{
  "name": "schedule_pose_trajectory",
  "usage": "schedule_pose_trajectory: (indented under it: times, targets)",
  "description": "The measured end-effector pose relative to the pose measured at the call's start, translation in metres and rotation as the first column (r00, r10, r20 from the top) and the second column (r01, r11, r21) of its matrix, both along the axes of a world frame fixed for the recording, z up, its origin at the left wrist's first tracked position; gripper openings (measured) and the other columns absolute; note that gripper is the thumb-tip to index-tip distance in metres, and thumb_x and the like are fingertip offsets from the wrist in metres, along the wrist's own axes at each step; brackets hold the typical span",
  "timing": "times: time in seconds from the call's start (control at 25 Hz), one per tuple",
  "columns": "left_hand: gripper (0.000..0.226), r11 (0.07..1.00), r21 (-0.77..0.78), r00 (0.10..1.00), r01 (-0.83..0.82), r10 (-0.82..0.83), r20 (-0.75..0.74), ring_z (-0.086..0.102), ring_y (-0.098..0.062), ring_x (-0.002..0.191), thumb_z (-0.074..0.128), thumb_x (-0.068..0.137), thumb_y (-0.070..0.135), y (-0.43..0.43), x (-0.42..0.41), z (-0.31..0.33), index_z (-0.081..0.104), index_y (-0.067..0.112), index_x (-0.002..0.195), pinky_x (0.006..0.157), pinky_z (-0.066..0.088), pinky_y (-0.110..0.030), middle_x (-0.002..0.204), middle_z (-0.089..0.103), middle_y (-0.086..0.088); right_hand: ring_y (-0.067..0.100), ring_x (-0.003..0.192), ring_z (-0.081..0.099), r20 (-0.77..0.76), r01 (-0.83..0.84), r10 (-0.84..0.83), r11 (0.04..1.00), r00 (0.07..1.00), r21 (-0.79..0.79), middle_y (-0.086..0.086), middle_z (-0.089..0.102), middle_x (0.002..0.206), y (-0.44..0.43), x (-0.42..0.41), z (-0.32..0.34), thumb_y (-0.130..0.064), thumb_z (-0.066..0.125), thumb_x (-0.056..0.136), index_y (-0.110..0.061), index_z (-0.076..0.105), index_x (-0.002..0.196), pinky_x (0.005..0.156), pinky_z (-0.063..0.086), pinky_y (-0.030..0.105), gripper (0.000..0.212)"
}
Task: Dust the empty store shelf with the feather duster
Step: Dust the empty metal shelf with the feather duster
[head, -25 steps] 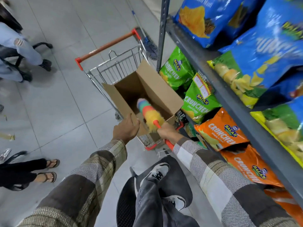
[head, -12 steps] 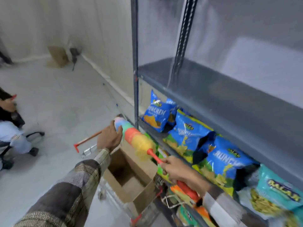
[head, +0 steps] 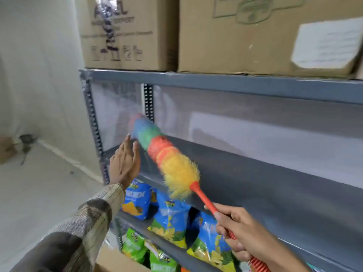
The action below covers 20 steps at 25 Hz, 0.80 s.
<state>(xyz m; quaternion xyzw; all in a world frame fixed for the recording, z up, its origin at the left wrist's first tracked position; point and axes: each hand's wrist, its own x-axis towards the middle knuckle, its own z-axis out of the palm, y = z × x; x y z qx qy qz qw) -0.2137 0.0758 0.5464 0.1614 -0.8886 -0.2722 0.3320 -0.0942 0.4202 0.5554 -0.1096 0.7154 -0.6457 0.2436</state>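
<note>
The single head view looks forward and slightly down from close in front of the empty grey shelf, facing its left end. Cardboard boxes sit above that shelf, snack bags below it.

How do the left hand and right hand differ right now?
The right hand is closed around the feather duster handle; the left hand is open and holds nothing. The left hand is raised at the empty shelf's front edge, near the duster's tip; the right hand sits lower, in front of the chip bags. Both reach toward the same shelf unit.
</note>
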Motion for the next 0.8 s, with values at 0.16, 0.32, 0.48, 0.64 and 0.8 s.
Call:
schedule_pose_trajectory:
  times: [0.16, 0.32, 0.48, 0.64, 0.8]
  targets:
    - [0.071, 0.980, -0.014, 0.980, 0.201, -0.201, 0.011, 0.049, -0.037, 0.141, 0.013, 0.099, 0.060, 0.088, -0.040, 0.010, 0.026, 0.026, 0.159, 0.113, 0.034, -0.054, 0.156, 0.050, -0.011, 0.006, 0.037, 0.028, -0.001, 0.244, -0.244, 0.969, 0.970, -0.028, -0.004, 0.048, 0.065, 0.054, 0.010, 0.002, -0.026, 0.052, 0.102, -0.035, 0.066, 0.122, 0.033, 0.025, 0.015, 0.026]
    - [0.069, 0.905, -0.084, 0.909, 0.417, -0.415, 0.037, 0.054, -0.036, 0.136, 0.010, 0.098, 0.057, 0.171, -0.047, -0.013, 0.026, 0.029, 0.159, 0.111, 0.036, -0.052, 0.148, 0.056, -0.012, 0.007, 0.037, 0.031, -0.017, 0.445, -0.445, 0.896, 0.895, -0.006, -0.002, 0.048, 0.066, 0.098, 0.039, -0.011, -0.027, 0.051, 0.103, -0.038, 0.068, 0.116, 0.034, 0.025, 0.017, 0.024]
    - [0.068, 0.762, -0.222, 0.789, 0.609, -0.611, 0.068, 0.049, -0.030, 0.145, 0.015, 0.100, 0.049, 0.227, -0.032, -0.052, 0.034, 0.021, 0.159, 0.114, 0.036, -0.045, 0.158, 0.049, -0.009, 0.009, 0.035, 0.032, -0.007, 0.608, -0.613, 0.785, 0.790, -0.117, 0.005, 0.045, 0.062, 0.131, 0.078, -0.032, -0.015, 0.050, 0.102, -0.027, 0.069, 0.119, 0.033, 0.022, 0.016, 0.028]
    - [0.065, 0.647, -0.316, 0.702, 0.694, -0.706, 0.094, 0.047, -0.027, 0.148, 0.018, 0.102, 0.045, 0.246, -0.032, -0.073, 0.037, 0.019, 0.158, 0.115, 0.038, -0.044, 0.162, 0.044, -0.005, 0.010, 0.034, 0.033, 0.034, 0.752, -0.755, 0.646, 0.655, -0.135, 0.012, 0.043, 0.060, 0.152, 0.111, -0.040, -0.005, 0.050, 0.100, -0.016, 0.067, 0.124, 0.032, 0.025, 0.015, 0.031]
    - [0.062, 0.658, -0.288, 0.689, 0.695, -0.724, 0.009, 0.048, -0.030, 0.147, 0.020, 0.103, 0.038, 0.242, -0.036, -0.079, 0.038, 0.015, 0.157, 0.114, 0.037, -0.046, 0.161, 0.044, -0.009, 0.008, 0.033, 0.032, 0.046, 0.837, -0.841, 0.529, 0.539, -0.142, 0.013, 0.038, 0.056, 0.157, 0.137, -0.045, 0.000, 0.048, 0.099, -0.010, 0.063, 0.129, 0.031, 0.026, 0.014, 0.035]
